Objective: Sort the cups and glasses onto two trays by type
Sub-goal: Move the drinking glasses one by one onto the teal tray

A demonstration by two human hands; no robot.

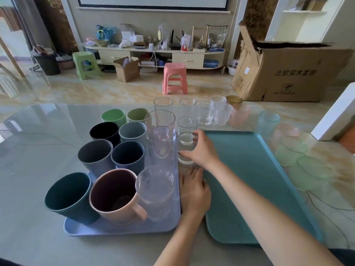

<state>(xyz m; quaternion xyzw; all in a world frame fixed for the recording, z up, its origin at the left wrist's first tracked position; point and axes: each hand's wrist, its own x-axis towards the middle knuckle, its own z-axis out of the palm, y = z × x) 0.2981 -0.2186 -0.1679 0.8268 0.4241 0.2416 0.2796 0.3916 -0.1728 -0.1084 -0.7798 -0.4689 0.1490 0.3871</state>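
Observation:
A lavender tray (123, 228) on the left carries several opaque cups, among them a pink mug (115, 196) and a teal cup (69, 194), plus clear glasses (160, 135) along its right side. The teal tray (249, 179) on the right is bare. My right hand (201, 148) is wrapped around a short clear glass (186, 146) standing in the gap between the trays. My left hand (194, 192) lies flat on the table in the same gap, fingers together, holding nothing. More clear glasses (188, 106) stand behind.
Frosted, pink and teal tumblers (268, 120) and pale green ones (299, 158) stand right of the teal tray. A gold-rimmed cup (234, 99) is at the table's far edge. Beyond lie a pink stool (174, 78) and a large cardboard box (288, 72).

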